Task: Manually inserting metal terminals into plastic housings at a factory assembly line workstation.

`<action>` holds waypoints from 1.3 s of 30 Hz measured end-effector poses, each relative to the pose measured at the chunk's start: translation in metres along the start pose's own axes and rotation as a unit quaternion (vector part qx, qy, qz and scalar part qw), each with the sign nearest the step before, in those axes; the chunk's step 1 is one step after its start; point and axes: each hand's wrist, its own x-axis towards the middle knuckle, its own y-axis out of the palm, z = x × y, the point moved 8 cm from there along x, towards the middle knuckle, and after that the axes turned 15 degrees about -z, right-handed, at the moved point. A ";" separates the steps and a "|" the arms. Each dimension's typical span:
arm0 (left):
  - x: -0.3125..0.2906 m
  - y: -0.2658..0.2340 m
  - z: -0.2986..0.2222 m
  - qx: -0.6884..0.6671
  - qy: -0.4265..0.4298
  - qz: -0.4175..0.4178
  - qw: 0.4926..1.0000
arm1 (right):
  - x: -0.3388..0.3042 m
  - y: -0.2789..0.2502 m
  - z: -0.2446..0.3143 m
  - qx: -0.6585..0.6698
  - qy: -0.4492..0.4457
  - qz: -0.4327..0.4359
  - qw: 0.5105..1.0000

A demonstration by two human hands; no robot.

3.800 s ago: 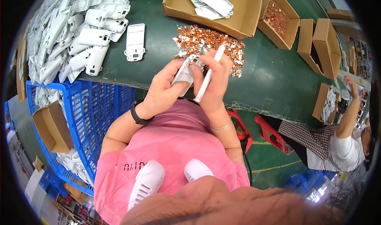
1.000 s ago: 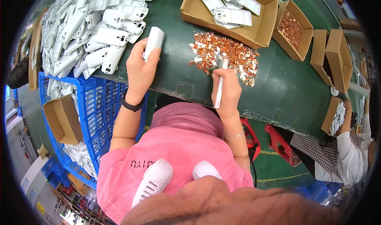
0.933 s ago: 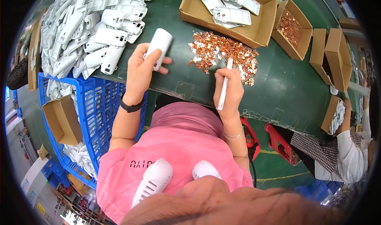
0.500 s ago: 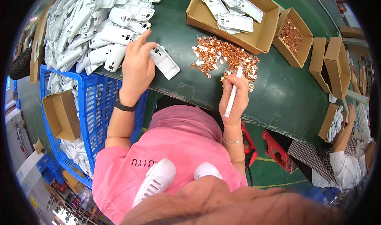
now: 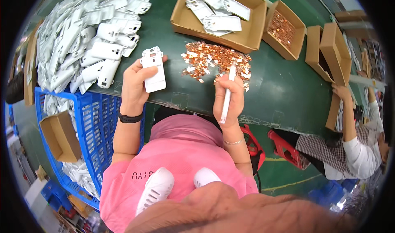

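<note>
My left hand (image 5: 137,80) is closed round a white plastic housing (image 5: 154,80), its thumb across the face and the end with cut-outs pointing away from me. Between the fingers of my right hand (image 5: 228,99) is a slim white pen-like stick (image 5: 226,103), its far tip at the near side of a spread heap of small copper-coloured metal pieces (image 5: 205,54). To the left rises a large pile of similar white housings (image 5: 78,44). Behind the heap, more housings (image 5: 222,23) lie in an open cardboard box (image 5: 238,44).
A smaller cardboard box (image 5: 294,48) holds copper-coloured pieces; further cardboard boxes (image 5: 335,48) stand beyond it. A blue plastic crate (image 5: 96,130) with housings and a cardboard box (image 5: 61,136) stands at my left. On the right, another person's hand (image 5: 341,92) touches a box.
My left hand has picked up a housing from the table and now holds it up. My right hand still holds the stick beside the heap. The whole view has shifted slightly.
</note>
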 end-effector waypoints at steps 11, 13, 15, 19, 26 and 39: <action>-0.048 0.083 0.029 0.250 0.139 0.163 0.944 | 0.011 0.027 0.026 -0.039 -0.115 0.032 0.992; -0.048 0.082 0.030 0.231 0.143 0.147 0.951 | 0.005 0.029 0.028 -0.052 -0.157 0.033 0.986; -0.046 0.079 0.042 0.238 0.044 0.164 0.956 | 0.001 0.030 0.027 -0.044 -0.160 0.038 0.985; -0.049 0.081 0.040 0.258 0.071 0.156 0.951 | -0.005 0.031 0.024 -0.045 -0.149 0.030 0.987; -0.056 0.085 0.030 0.275 0.202 0.133 0.931 | 0.009 0.029 0.001 0.022 0.065 0.070 0.995; -0.030 0.085 0.021 0.445 0.265 0.105 0.849 | 0.008 0.012 0.003 0.001 -0.013 0.058 0.998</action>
